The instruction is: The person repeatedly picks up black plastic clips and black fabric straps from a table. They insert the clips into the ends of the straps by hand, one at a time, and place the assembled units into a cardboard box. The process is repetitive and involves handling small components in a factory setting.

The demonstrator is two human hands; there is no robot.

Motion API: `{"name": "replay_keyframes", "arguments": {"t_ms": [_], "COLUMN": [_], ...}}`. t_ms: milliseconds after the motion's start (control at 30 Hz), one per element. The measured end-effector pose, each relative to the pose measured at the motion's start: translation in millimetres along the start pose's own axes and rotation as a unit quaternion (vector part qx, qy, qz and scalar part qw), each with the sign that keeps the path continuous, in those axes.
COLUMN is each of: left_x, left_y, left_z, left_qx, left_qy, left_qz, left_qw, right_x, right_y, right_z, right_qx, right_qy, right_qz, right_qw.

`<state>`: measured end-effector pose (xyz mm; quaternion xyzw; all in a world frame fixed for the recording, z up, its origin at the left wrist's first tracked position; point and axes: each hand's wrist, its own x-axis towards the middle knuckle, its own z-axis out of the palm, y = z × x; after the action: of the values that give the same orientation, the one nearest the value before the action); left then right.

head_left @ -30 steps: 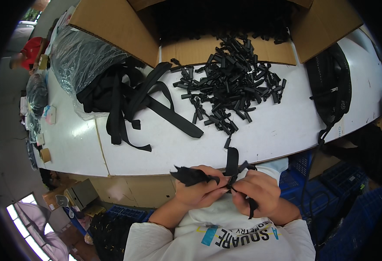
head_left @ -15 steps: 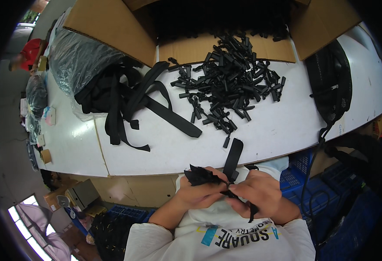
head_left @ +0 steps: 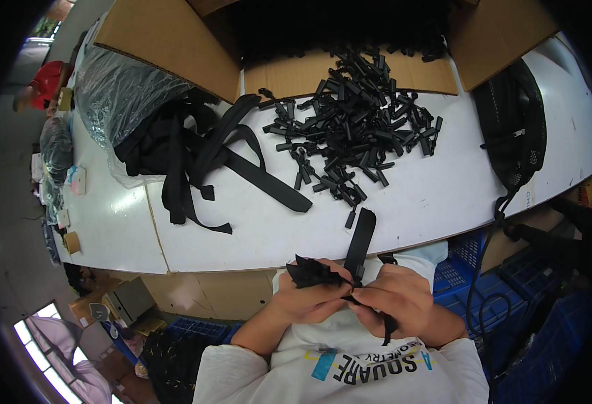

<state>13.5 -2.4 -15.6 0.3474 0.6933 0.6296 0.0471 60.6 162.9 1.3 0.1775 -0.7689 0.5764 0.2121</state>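
Note:
My left hand (head_left: 309, 296) is closed round a crumpled bunch of black fabric strip ends (head_left: 306, 272), just in front of the table's near edge. Fingertips of my right hand (head_left: 400, 296) meet those of the left and pinch a black fabric strip, whose flat end (head_left: 360, 237) stands up between the hands, over the table edge. A thin dark tail (head_left: 389, 328) hangs below my right fingers. The exact point where the fingers grip is hidden. Beyond lies a heap of small black pull tabs (head_left: 356, 121) with cord loops.
More black strips (head_left: 242, 168) spill from a clear plastic bag (head_left: 124, 81) at the left. An open cardboard box (head_left: 410, 71) stands behind the heap. A black zipped bag (head_left: 511, 128) lies on the white table (head_left: 242, 246) at the right. Blue crates (head_left: 454, 273) stand below.
The upright strip end has shifted slightly up and left, and my right fingers have moved a little against the strip. Both hands stay together at the same place.

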Motion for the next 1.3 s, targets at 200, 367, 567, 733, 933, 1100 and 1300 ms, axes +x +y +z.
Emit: {"name": "replay_keyframes", "arguments": {"t_ms": [200, 367, 567, 733, 933, 1100, 1300], "left_x": [-3.0, -3.8, -2.1, -2.4, 1.1, 0.1, 5.4], "left_y": [2.2, 3.8, 3.9, 1.5, 1.1, 0.6, 3.6], "left_z": [-1.0, -0.4, 2.1, 3.8, 5.3, 3.0, 1.4], "left_qx": [0.030, 0.022, 0.050, 0.063, 0.068, 0.063, 0.059], "left_qy": [-0.014, -0.012, 0.000, 0.011, 0.012, 0.002, -0.008], "left_qz": [-0.014, -0.023, -0.015, -0.006, -0.018, -0.026, -0.028], "left_qw": [0.999, 0.999, 0.999, 0.998, 0.997, 0.998, 0.998], "right_x": [-1.2, -0.3, 2.0, 3.7, 2.1, 5.7, 3.7], "right_y": [0.5, 0.8, 0.1, 2.1, 5.2, 8.2, 9.4], "right_z": [0.1, -0.8, -2.3, -2.5, -1.4, -4.6, -5.5], "right_qx": [0.004, 0.005, 0.020, 0.030, 0.037, 0.038, 0.035], "right_qy": [0.006, 0.004, -0.008, -0.019, -0.008, 0.001, -0.002], "right_qz": [0.011, 0.018, 0.053, 0.072, 0.085, 0.057, 0.055], "right_qw": [1.000, 1.000, 0.998, 0.997, 0.996, 0.998, 0.998]}}
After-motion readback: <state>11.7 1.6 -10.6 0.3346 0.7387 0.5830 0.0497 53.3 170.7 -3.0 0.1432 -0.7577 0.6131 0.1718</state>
